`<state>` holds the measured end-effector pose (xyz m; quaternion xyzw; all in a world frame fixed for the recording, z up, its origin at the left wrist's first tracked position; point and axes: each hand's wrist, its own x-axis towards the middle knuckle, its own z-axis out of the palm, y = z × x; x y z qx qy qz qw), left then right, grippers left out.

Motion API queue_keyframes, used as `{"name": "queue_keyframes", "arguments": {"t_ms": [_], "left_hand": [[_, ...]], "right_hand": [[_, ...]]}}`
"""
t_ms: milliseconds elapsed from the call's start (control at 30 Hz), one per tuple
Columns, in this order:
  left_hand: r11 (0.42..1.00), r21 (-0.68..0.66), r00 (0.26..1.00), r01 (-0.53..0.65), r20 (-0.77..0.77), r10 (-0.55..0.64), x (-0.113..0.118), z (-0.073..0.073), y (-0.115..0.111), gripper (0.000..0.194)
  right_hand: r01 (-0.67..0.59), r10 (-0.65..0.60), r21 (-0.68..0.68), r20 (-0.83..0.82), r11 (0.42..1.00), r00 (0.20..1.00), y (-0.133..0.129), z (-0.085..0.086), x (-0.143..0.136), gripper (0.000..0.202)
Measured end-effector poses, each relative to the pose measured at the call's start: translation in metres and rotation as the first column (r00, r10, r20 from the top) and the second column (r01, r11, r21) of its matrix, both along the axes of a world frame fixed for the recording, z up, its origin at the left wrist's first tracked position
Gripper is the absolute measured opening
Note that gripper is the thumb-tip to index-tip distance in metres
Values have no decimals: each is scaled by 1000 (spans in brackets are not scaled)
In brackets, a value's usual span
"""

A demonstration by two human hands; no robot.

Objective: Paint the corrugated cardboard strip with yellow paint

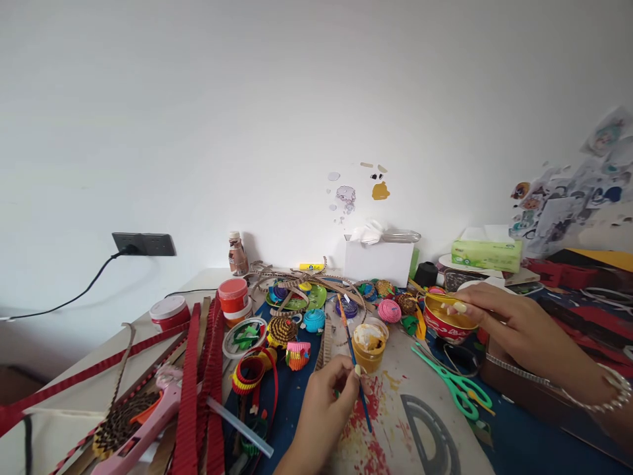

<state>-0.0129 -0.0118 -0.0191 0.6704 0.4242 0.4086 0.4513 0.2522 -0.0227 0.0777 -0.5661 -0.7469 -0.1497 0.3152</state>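
My left hand [321,415] is closed in a pinch round a paintbrush [352,346] with a blue handle, bristle end pointing up and away. Close behind the brush stands an open jar of ochre paint [368,349], its mouth smeared with white and ochre. My right hand [514,323] reaches in from the right, its fingertips closed at the rim of a red bowl [450,326] with a yellow inside. A nail shows against the bowl's inner wall; the other fingers are partly hidden. Green scissors [457,382] lie just below the bowl.
Red corrugated strips [198,382] and a pink glue gun [161,409] crowd the left. Small coiled paper pieces [281,332] lie in the middle. A grey protractor [430,432] rests in front. A white box [378,260] and a tissue pack [487,254] stand by the wall.
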Motion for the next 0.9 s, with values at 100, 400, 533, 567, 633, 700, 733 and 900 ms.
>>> {"name": "queue_keyframes", "arguments": {"t_ms": [100, 400, 533, 567, 633, 700, 733, 900], "left_hand": [[1000, -2, 1000, -8, 1, 8, 0, -1, 0, 28], [1000, -17, 999, -9, 45, 9, 0, -1, 0, 29], [999, -45, 995, 5, 99, -1, 0, -3, 0, 30], [998, -55, 993, 14, 119, -7, 0, -4, 0, 30], [996, -81, 986, 34, 165, -21, 0, -4, 0, 30], [992, -109, 975, 59, 217, -34, 0, -4, 1, 31], [990, -121, 969, 69, 244, -38, 1, -5, 2, 31], [984, -158, 933, 86, 358, -24, 0, -13, 7, 33]], "right_hand": [[-49, 48, -98, -12, 994, 999, -3, -1, -3, 38], [-78, 79, -92, 12, 993, 997, -4, -4, -5, 29], [-69, 73, -76, 53, 995, 996, -7, -3, -7, 33], [-71, 76, -78, 58, 994, 995, -7, -3, -8, 34], [-81, 85, -90, 53, 993, 995, -8, -5, -12, 34], [-89, 91, -99, 20, 991, 996, -8, -8, -16, 31], [-88, 88, -104, -4, 991, 996, -7, -11, -18, 30], [-93, 77, -148, -110, 985, 991, -6, -24, -35, 27]]}}
